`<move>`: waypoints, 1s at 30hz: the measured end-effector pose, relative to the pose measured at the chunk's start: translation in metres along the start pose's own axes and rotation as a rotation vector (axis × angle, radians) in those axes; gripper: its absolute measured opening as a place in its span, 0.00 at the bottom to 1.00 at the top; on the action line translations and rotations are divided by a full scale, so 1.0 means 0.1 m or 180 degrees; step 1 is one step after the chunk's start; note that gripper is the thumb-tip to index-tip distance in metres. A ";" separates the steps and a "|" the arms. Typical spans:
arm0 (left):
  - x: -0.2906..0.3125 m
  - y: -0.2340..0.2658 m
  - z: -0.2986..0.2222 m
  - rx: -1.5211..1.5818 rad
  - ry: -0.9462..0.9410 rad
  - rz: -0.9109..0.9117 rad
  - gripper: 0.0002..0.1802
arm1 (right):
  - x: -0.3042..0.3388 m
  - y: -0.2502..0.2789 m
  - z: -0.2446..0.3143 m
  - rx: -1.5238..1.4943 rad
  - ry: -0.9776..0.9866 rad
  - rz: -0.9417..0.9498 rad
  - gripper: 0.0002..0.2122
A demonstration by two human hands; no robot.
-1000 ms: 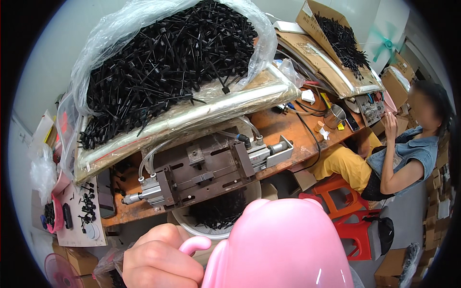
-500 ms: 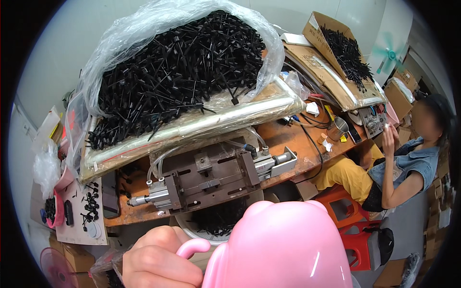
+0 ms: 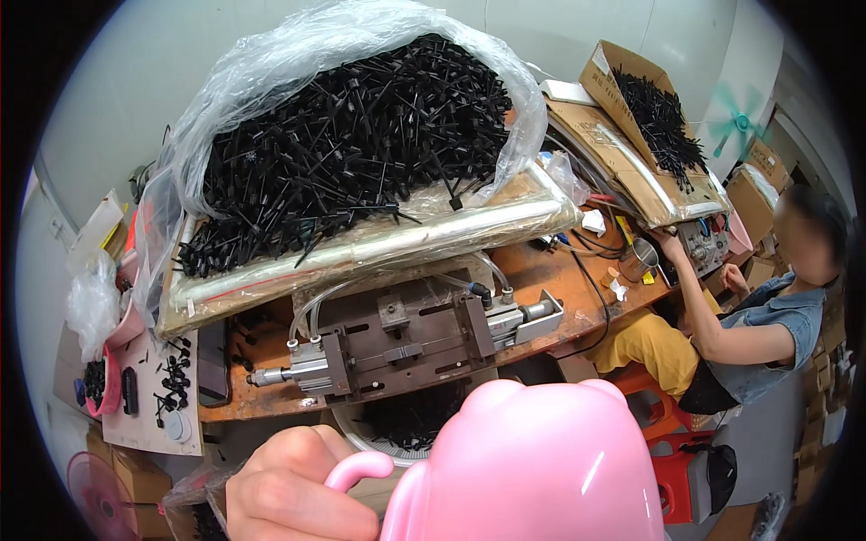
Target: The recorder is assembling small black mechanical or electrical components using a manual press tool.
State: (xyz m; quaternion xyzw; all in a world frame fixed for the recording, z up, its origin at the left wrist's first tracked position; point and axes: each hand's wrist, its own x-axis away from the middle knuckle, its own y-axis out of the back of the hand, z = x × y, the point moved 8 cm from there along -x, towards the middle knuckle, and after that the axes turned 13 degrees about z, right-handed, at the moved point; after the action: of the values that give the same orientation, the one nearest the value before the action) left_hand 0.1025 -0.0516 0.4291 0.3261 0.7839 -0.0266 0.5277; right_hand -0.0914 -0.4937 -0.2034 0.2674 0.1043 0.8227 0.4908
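Observation:
A large, glossy pink mug [image 3: 541, 460] with two rounded bumps along its upper edge fills the lower middle, very near the camera. My left hand [image 3: 293, 487] is closed beside it at the lower left, fingers curled round its handle. A curled pink end [image 3: 361, 467] of that handle sticks out past the fingers. What the mug contains cannot be seen, and its lower part runs out of the picture. My right hand does not show. Behind the mug, a brown metal fixture [image 3: 406, 329] with pneumatic cylinders lies along the front of the orange bench [image 3: 532, 257].
Black plastic parts [image 3: 361, 135] heap up on a plastic-lined tray [image 3: 379, 243]. A white basket [image 3: 361, 440] stands below the bench. A seated co-worker [image 3: 758, 316] is at the right, by a carton [image 3: 613, 81] of similar parts. A pink fan [image 3: 95, 496] stands lower left.
The view has shifted slightly. The co-worker's hands have come apart, one arm now reaching to the bench. My left hand stays on the mug, which sits nearly the same.

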 end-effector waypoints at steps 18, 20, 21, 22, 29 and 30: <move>0.63 0.07 0.51 0.1594 0.2327 -0.0607 0.16 | 0.21 -0.19 1.05 -0.0571 0.0755 0.0714 0.29; 0.73 0.09 0.57 0.1841 0.2418 -0.0671 0.13 | 0.34 -0.24 1.30 -0.0804 0.0830 0.0902 0.28; 0.77 0.12 0.56 0.1812 0.2467 -0.0676 0.12 | 0.44 -0.27 1.48 -0.0918 0.0875 0.1030 0.27; 0.80 0.13 0.58 0.1786 0.2524 -0.0662 0.12 | 0.52 -0.31 1.61 -0.0910 0.0911 0.1156 0.26; 1.02 0.07 0.73 0.1678 0.2882 -0.0648 0.09 | 1.43 -0.54 2.92 -0.1224 0.1521 0.2389 0.25; 1.06 0.06 0.75 0.1679 0.2920 -0.0643 0.09 | 1.59 -0.54 3.12 -0.1296 0.1624 0.2548 0.26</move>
State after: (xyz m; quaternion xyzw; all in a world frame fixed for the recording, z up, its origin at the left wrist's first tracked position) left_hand 0.1419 -0.0249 0.3085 0.3487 0.9281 -0.1281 0.0261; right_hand 0.0589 -0.3577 0.0873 -0.0238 -0.0521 0.9887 0.1386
